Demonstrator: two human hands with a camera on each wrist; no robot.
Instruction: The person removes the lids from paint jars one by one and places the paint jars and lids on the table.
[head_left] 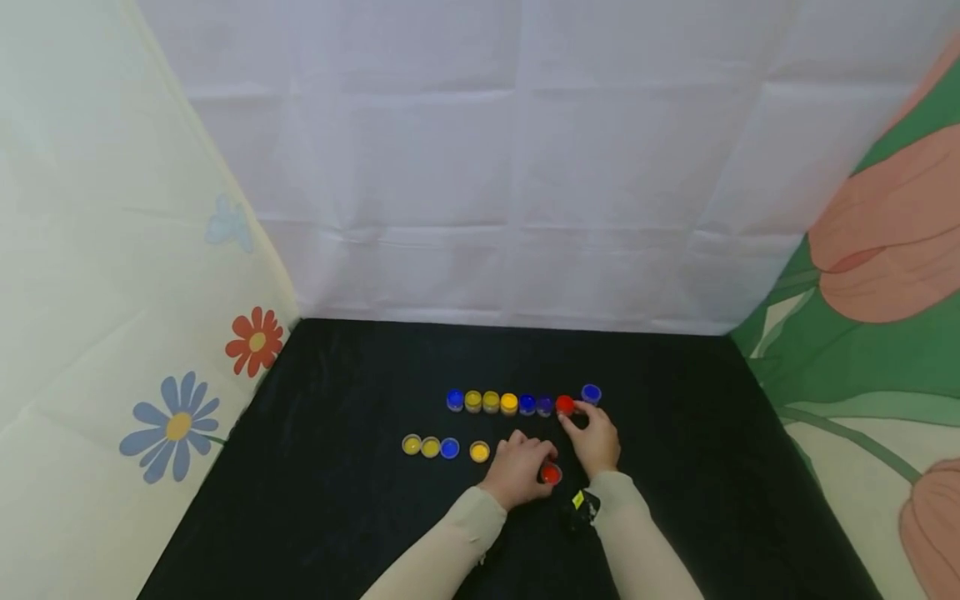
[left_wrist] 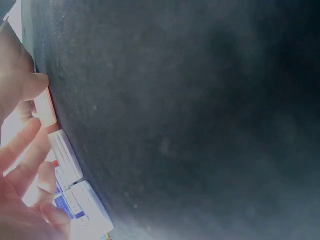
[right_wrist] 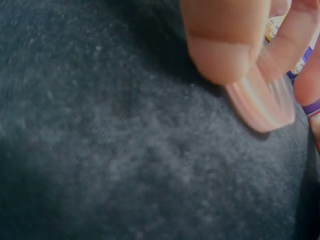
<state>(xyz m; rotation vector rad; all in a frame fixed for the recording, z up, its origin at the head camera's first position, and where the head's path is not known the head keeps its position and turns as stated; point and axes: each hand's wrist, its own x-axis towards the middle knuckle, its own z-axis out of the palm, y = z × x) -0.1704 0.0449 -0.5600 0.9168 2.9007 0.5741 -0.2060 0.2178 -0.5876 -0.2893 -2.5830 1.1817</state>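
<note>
My left hand (head_left: 517, 468) pinches a small round red container (head_left: 551, 474) with a pale rim, low over the black cloth at the front row's right end. In the left wrist view its thin reddish side (left_wrist: 46, 107) shows by the thumb. My right hand (head_left: 597, 442) has thumb and forefinger at the red pot (head_left: 564, 405) in the back row. The right wrist view shows the thumb against a clear, pinkish, shallow rim (right_wrist: 260, 107) near the cloth. Just behind the right fingers lies a blue round piece (head_left: 591, 394).
Left of the red pot, the back row has a purple pot (head_left: 545, 406), blue pots (head_left: 527, 405) and yellow pots (head_left: 491, 402). The front row holds yellow round pieces (head_left: 412, 444) and a blue one (head_left: 449, 448). Black cloth (head_left: 337, 517) covers the table; fabric walls enclose it.
</note>
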